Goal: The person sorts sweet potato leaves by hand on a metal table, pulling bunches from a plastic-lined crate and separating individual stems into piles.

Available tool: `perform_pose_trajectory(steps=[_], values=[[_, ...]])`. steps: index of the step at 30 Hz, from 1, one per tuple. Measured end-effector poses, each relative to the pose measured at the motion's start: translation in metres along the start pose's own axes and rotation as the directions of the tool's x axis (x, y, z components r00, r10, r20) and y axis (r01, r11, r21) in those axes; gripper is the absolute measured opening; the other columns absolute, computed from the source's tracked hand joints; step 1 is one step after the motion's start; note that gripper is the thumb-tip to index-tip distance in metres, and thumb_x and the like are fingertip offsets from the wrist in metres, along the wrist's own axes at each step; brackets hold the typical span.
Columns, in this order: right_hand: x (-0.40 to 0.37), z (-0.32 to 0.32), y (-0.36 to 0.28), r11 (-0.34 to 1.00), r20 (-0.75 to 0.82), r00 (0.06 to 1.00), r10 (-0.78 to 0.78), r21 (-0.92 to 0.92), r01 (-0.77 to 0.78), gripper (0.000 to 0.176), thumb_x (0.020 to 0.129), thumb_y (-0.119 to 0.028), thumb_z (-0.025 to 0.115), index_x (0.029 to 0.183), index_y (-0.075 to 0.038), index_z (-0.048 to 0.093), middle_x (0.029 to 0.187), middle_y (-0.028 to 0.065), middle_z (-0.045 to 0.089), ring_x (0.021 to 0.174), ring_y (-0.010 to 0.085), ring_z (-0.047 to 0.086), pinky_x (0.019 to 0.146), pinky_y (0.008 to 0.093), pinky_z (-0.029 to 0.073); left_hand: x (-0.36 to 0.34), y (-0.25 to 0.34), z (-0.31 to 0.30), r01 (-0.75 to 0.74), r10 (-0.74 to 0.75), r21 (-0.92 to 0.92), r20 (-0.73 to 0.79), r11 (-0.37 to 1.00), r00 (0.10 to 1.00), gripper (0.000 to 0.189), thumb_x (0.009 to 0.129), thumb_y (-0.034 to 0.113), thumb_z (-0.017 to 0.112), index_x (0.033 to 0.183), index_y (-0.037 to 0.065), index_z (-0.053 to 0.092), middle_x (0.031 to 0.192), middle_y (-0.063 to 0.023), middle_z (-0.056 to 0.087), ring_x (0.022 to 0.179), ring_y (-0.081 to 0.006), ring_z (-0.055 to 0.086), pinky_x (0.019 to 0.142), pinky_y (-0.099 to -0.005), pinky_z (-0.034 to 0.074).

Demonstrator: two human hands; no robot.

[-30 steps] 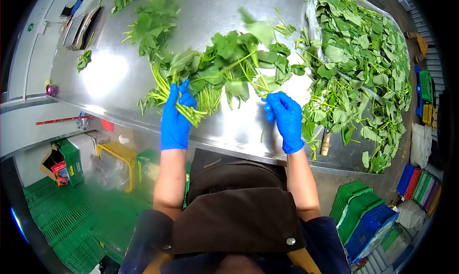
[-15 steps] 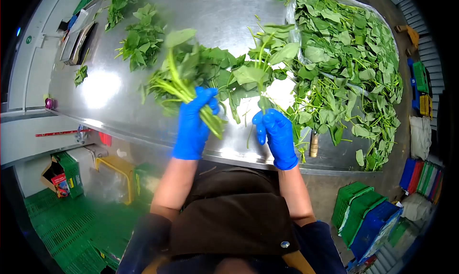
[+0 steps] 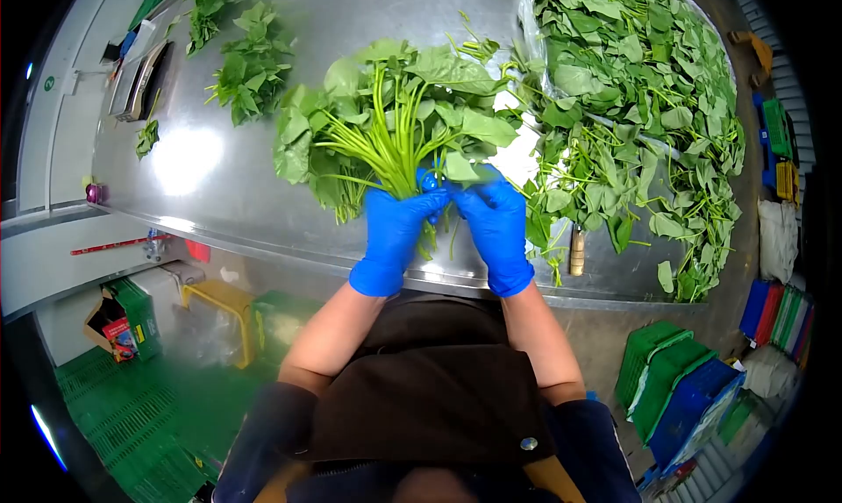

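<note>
Gloved in blue, my left hand (image 3: 395, 231) is closed round the stems of a bunch of leafy greens (image 3: 381, 139). The leaves fan out beyond the fist, and a few stem ends poke out below it. My right hand (image 3: 497, 227), also in a blue glove, is pinched beside the left one, its fingertips against the bunch. A leafy stem (image 3: 462, 167) stands at those fingertips; its lower part is hidden by the gloves. Behind the bunch, more greens lie on the metal table (image 3: 412, 12).
A large heap of greens (image 3: 640, 108) on clear plastic covers the table's right side. A wooden handle (image 3: 577, 252) sticks out by it. Smaller bunches (image 3: 250, 69) lie at the left. Stacked crates (image 3: 671, 371) stand on the floor at right, a yellow stool (image 3: 224, 306) at left.
My hands have come together in the middle. The bunch in my left hand has swung upright and right, and the right hand has brought its leafy stem against it.
</note>
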State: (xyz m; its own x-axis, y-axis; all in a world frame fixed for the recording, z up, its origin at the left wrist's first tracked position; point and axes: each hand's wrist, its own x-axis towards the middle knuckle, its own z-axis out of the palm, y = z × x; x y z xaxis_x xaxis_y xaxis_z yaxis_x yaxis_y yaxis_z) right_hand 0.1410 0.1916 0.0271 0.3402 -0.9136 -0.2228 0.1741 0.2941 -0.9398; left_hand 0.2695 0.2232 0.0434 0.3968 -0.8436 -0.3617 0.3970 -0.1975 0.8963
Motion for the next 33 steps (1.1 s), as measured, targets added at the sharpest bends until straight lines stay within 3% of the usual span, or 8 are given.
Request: perform_pose_trajectory(steps=[4,11,13,17,23,28,31,33], values=[[0.003,0.003,0.013,0.996,-0.080,0.997,-0.015,0.083,0.022,0.013,0.082,-0.001,0.053,0.084,0.001,0.066,0.086,0.0041,0.064,0.079,0.0108,0.060,0.070,0.0223,0.046,0.002,0.008,0.002,0.002,-0.009,-0.093,-0.080,0.996,0.997,0.014,0.071,-0.002,0.069,0.078,0.002,0.058,0.067,-0.0050,0.058,0.055,-0.0128,0.054,0.049,-0.0251,0.042],[0.026,-0.044,0.015,0.676,-0.421,0.895,0.148,0.703,0.219,0.050,0.094,-0.037,0.048,0.128,0.000,0.044,0.116,0.0087,0.056,0.082,0.0103,0.058,0.067,0.0199,0.046,0.027,0.015,-0.035,-0.011,-0.038,-0.370,-0.125,0.929,0.991,0.014,0.079,-0.001,0.064,0.084,0.005,0.053,0.072,-0.0083,0.059,0.059,-0.0138,0.054,0.052,-0.0238,0.043],[0.026,-0.035,0.000,0.643,-0.178,0.915,0.362,0.758,-0.107,0.045,0.096,-0.032,0.046,0.131,-0.004,0.043,0.116,0.0063,0.054,0.084,0.0105,0.058,0.072,0.0217,0.046,0.029,0.016,-0.037,0.014,-0.047,-0.364,-0.080,0.931,0.996,0.018,0.081,-0.003,0.061,0.090,0.007,0.049,0.082,-0.0107,0.062,0.062,-0.0139,0.056,0.051,-0.0230,0.044],[0.010,0.004,-0.012,0.938,0.239,0.907,0.346,-0.097,-0.333,0.042,0.092,-0.036,0.050,0.113,0.000,0.059,0.094,0.0089,0.064,0.067,0.0140,0.059,0.063,0.0238,0.047,0.023,0.015,-0.024,0.027,-0.057,-0.266,-0.106,0.964,0.993,0.016,0.076,0.002,0.069,0.083,0.005,0.055,0.070,-0.0067,0.058,0.059,-0.0133,0.055,0.053,-0.0240,0.043],[0.025,-0.012,0.017,0.985,-0.198,0.966,0.169,0.066,-0.159,0.017,0.086,-0.012,0.058,0.095,-0.002,0.068,0.077,0.0012,0.063,0.063,0.0071,0.055,0.057,0.0207,0.043,0.039,0.034,-0.065,-0.072,0.049,-0.366,-0.072,0.928,0.996,0.033,0.083,0.006,0.062,0.114,0.000,0.055,0.081,-0.0051,0.057,0.065,-0.0097,0.051,0.055,-0.0223,0.041],[0.028,0.011,0.060,0.692,-0.116,0.991,-0.062,-0.720,-0.041,0.034,0.075,-0.034,0.071,0.099,-0.011,0.066,0.082,0.0061,0.065,0.070,0.0191,0.062,0.065,0.0314,0.048,0.055,0.033,-0.099,0.039,0.004,-0.602,0.070,0.797,0.998,0.028,0.090,0.012,0.056,0.116,0.004,0.052,0.082,-0.0016,0.052,0.077,-0.0138,0.050,0.067,-0.0263,0.043],[0.048,0.025,0.093,0.489,-0.008,0.966,-0.258,-0.864,0.123,0.030,0.075,-0.033,0.070,0.097,-0.012,0.066,0.082,0.0073,0.065,0.071,0.0220,0.063,0.065,0.0342,0.048,0.052,0.032,-0.097,0.083,-0.043,-0.656,0.076,0.750,0.996,0.019,0.089,0.015,0.058,0.106,0.006,0.054,0.080,-0.0021,0.051,0.079,-0.0171,0.052,0.073,-0.0303,0.043],[0.051,0.022,0.090,0.616,-0.068,0.982,-0.176,-0.785,0.056,0.027,0.076,-0.030,0.070,0.095,-0.011,0.066,0.080,0.0092,0.065,0.069,0.0222,0.062,0.064,0.0343,0.048,0.048,0.033,-0.097,0.082,-0.074,-0.623,0.038,0.778,0.997,0.017,0.089,0.015,0.058,0.104,0.005,0.054,0.079,-0.0022,0.051,0.078,-0.0159,0.051,0.072,-0.0287,0.042]])
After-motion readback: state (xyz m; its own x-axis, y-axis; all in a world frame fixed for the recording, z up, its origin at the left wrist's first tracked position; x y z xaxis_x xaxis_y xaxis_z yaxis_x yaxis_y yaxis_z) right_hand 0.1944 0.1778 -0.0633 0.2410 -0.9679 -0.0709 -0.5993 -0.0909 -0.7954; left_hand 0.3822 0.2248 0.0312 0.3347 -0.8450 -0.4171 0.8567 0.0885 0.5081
